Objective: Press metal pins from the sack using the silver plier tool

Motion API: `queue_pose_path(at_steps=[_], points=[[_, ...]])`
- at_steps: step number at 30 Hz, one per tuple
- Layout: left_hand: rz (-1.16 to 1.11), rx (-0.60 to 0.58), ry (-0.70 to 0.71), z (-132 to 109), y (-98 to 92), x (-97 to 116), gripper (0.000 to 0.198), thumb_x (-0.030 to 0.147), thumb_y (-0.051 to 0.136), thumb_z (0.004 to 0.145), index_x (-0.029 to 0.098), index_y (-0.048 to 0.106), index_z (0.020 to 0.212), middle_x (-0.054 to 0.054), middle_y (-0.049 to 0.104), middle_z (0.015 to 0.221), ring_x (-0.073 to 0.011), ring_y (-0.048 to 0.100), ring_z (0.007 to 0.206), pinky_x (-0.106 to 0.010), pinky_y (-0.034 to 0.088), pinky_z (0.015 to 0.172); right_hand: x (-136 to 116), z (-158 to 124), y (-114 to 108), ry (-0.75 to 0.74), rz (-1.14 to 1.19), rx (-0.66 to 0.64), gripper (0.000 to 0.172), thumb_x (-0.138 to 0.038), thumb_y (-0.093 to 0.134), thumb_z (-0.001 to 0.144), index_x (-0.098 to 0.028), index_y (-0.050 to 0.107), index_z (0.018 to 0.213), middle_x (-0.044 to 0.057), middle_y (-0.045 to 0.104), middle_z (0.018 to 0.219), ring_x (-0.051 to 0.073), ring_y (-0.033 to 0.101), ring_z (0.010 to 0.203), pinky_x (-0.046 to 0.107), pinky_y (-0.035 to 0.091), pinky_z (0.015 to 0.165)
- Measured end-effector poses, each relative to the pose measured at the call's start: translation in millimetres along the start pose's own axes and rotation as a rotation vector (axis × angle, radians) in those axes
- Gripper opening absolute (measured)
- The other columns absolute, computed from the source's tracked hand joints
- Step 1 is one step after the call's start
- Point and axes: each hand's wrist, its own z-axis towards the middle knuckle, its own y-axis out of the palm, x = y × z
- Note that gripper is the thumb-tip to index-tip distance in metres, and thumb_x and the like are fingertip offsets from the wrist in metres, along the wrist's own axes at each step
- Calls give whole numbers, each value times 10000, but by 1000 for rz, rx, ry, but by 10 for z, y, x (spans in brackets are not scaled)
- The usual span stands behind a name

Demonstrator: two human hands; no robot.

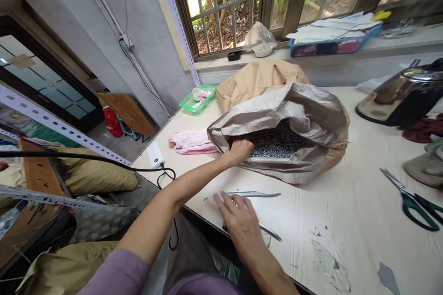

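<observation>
My left hand (241, 150) reaches into the mouth of a silvery woven sack (325, 124). Its fingers are curled, with the tips hidden in the sack, so what they grip cannot be made out. Dark, thin metal pieces (277, 143), like small pins or nails, fill the sack beside it. Slightly blurred, my right hand (238, 216) hovers at or rests on the table near the front edge, its fingers stretched out. Just beyond those fingers lies a grey, pointed, tweezer-like tool (258, 194). A curved metal tool (270, 232) lies partly under the right hand.
Behind the sack stands brown paper (263, 76). A pink-striped cloth (194, 141), a white power bank (155, 155) with a black cable, and a green basket (197, 100) are on the left. Green-handled scissors (411, 200) and an electric kettle (394, 94) are on the right.
</observation>
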Motion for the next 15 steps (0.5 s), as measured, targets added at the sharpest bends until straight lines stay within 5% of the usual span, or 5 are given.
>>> queue_pose_path(at_steps=[2, 6, 10, 15], points=[[-2, 18, 19, -58, -71, 8, 190, 148, 484, 870, 103, 669, 875, -133, 636, 867, -222, 629, 844, -294, 460, 733, -161, 299, 114, -76, 14, -181, 444, -48, 439, 812, -196, 512, 1225, 93, 577, 1201, 205, 515, 959, 344, 380, 776], [-54, 141, 116, -285, -187, -37, 198, 229, 446, 896, 134, 618, 919, -100, 590, 965, -186, 597, 857, -272, 445, 757, -291, 577, 325, -105, 22, -281, 263, -27, 447, 794, -180, 618, 923, 80, 637, 901, 196, 534, 894, 319, 391, 741], [-185, 242, 174, -652, -191, -122, 135, 173, 467, 840, 136, 587, 791, -38, 567, 788, -145, 552, 738, -238, 426, 697, -315, 610, 398, -124, 50, -356, 285, -33, 526, 741, -162, 600, 984, 102, 615, 1010, 210, 521, 979, 329, 404, 785], [-469, 256, 67, -1101, -214, -240, 117, 132, 496, 771, 151, 517, 657, 25, 518, 630, -100, 488, 600, -205, 389, 595, -426, 799, 477, -160, 80, -464, 206, -188, 617, 778, -147, 600, 979, 61, 609, 1024, 172, 547, 970, 334, 434, 835]])
